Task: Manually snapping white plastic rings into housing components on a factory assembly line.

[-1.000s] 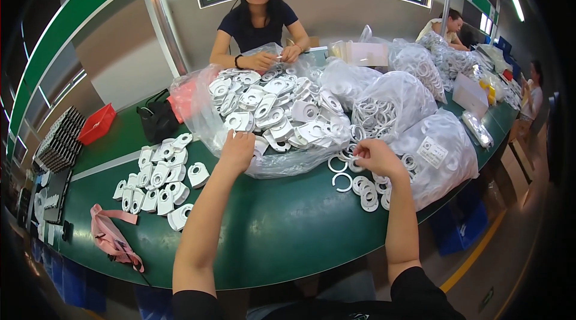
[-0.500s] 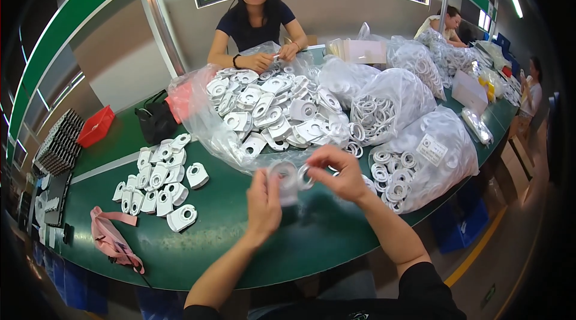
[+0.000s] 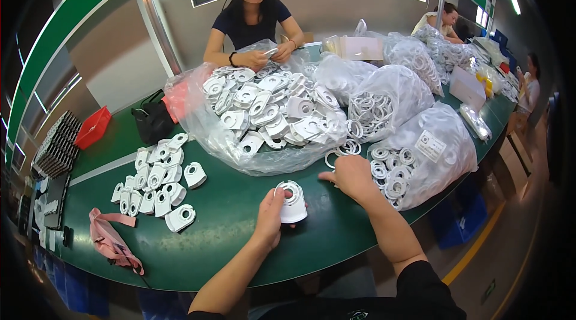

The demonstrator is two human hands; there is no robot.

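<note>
Lower centre: left hand [image 3: 270, 217] gripping white part [image 3: 293, 211], long axis near-vertical, rounded end up! Right hand [image 3: 355, 177], centre-right: fingers curled, contents hidden.

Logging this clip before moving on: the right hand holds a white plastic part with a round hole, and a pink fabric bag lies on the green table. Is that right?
Not the right hand: the head view shows the left hand holding the white plastic part with a round hole. The rest stands.
</note>
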